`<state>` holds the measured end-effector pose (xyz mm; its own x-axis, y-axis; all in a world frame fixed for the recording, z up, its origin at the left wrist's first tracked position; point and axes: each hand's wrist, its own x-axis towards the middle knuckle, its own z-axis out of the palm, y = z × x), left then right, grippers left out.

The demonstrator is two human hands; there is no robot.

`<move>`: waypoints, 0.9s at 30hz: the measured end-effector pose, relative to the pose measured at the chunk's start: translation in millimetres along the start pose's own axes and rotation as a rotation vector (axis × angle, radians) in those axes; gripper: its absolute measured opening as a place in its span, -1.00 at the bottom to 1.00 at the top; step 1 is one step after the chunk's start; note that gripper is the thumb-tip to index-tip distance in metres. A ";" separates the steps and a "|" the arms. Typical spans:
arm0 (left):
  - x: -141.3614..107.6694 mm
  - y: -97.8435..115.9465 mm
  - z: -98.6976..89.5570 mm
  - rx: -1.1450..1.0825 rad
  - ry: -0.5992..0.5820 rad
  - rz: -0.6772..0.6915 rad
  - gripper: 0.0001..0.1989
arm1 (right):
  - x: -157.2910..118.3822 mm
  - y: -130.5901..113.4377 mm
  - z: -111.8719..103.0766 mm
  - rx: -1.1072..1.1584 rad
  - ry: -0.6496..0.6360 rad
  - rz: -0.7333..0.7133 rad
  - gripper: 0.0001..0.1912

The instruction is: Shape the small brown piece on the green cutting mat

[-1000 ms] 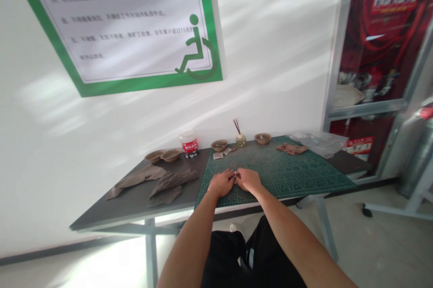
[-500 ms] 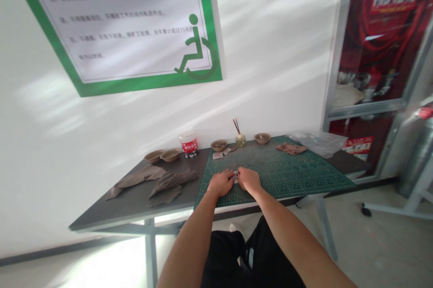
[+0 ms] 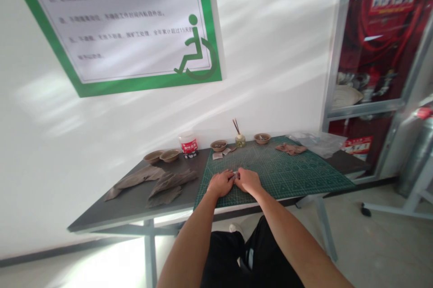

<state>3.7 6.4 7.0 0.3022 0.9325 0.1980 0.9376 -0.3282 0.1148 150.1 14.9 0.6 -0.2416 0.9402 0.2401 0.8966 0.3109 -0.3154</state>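
At the near part of a green cutting mat (image 3: 284, 170), both hands meet over a small whitish piece (image 3: 236, 174). Its kind cannot be told, as fingers cover most of it. My left hand (image 3: 220, 183) rests on the mat with its fingers pressed together on the left side of the piece. From the right, my right hand (image 3: 248, 180) is closed with its fingertips on the same piece. Behind the hands lie small pale square pieces (image 3: 217, 155), beside a brown bowl (image 3: 218, 145) with small items in it.
Grey-brown cloths (image 3: 172, 184) and two bowls (image 3: 169, 155) occupy the table's left side. A red-labelled jar (image 3: 188, 144), a reed diffuser (image 3: 240, 140) and another bowl (image 3: 262, 138) line the wall. At right lie a crumpled brown cloth (image 3: 291, 148) and clear plastic (image 3: 318, 143).
My right hand has shifted slightly left, its fingers nearer the left hand and covering more of the whitish piece. The left hand has barely moved.
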 end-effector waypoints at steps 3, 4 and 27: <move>0.3 -0.3 0.6 0.007 -0.004 -0.003 -0.62 | 1.4 -0.2 1.5 -0.010 0.000 0.026 -0.67; 0.3 0.1 0.3 0.008 -0.010 -0.010 -0.62 | 2.0 -0.5 1.6 -0.012 -0.004 0.036 -0.67; 2.1 -4.1 4.5 -0.011 0.005 -0.004 -0.62 | 2.4 0.3 2.6 -0.017 0.002 0.020 -0.69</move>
<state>1.3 10.4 2.6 0.2978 0.9329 0.2023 0.9368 -0.3264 0.1259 148.8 17.6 -1.3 -0.2230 0.9460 0.2353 0.9073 0.2897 -0.3049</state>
